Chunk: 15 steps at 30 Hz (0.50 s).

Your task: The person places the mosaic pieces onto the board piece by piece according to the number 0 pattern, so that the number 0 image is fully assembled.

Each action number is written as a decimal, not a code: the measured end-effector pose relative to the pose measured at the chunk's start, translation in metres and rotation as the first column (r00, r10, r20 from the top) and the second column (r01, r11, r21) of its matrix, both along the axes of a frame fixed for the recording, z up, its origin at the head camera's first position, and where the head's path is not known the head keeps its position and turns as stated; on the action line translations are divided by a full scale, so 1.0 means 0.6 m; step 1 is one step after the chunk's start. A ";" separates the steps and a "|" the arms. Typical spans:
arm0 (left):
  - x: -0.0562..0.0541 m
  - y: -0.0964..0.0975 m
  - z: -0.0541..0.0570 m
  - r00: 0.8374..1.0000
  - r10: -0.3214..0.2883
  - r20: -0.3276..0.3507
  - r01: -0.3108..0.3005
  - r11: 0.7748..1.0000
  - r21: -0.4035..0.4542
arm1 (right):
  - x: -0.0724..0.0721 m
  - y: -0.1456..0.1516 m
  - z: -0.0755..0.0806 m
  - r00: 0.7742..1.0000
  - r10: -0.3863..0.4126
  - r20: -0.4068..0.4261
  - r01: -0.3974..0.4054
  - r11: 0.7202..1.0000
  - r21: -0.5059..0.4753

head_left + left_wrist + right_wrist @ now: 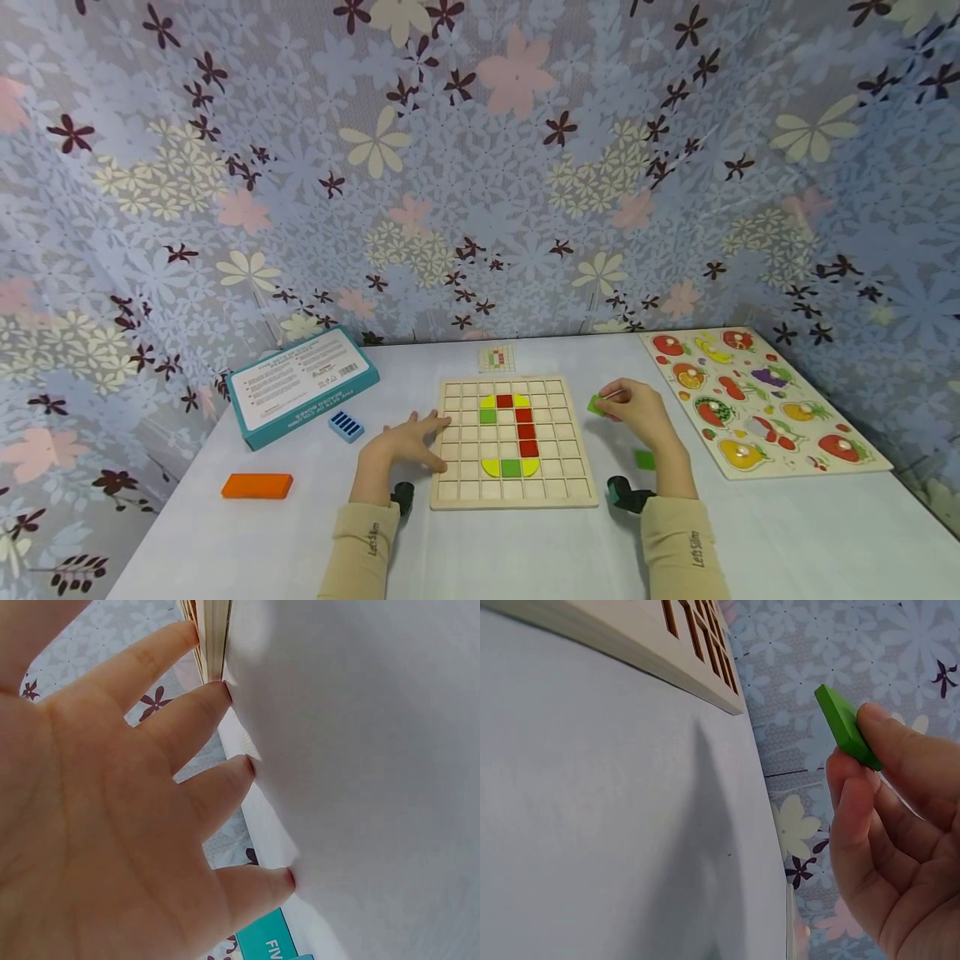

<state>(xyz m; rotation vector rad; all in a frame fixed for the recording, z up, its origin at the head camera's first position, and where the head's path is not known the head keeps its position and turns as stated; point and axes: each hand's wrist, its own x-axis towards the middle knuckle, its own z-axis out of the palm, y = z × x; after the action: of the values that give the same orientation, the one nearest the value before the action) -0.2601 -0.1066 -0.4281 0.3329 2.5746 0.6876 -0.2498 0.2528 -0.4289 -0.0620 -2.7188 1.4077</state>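
A wooden grid board (468,492) lies on the table, with red, green and yellow tiles set in some of its squares. Fingers spread, my left hand (408,442) rests at the board's left edge; in the left wrist view its fingertips (217,691) touch the board and the white tabletop. My right hand (637,410) pinches a green square tile (846,727) between thumb and fingers, raised above the table to the right of the board. Another green tile (645,459) lies on the table beside the right wrist.
Behind the board lies a small pattern card (497,359). To the left are a teal box (300,387), a blue slotted block (347,427) and an orange block (257,486). A fruit puzzle board (757,400) occupies the right side. A floral cloth (480,167) hangs behind the table.
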 end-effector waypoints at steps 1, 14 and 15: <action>0.000 0.000 0.000 1.000 0.000 0.001 0.000 1.000 0.000 | -0.001 -0.001 0.000 1.000 0.004 -0.001 -0.004 1.000 -0.005; -0.001 -0.002 -0.003 1.000 0.003 -0.008 -0.003 1.000 -0.010 | -0.011 -0.044 0.007 0.996 0.080 -0.037 -0.081 0.996 -0.028; -0.001 -0.002 -0.003 1.000 0.004 -0.007 -0.004 1.000 -0.009 | -0.013 -0.049 0.008 0.996 0.086 -0.038 -0.087 0.996 -0.028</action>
<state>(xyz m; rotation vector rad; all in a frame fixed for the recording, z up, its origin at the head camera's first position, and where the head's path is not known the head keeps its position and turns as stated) -0.2608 -0.1078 -0.4302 0.3273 2.5847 0.6770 -0.2574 0.2233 -0.4244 0.0798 -2.7013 1.4565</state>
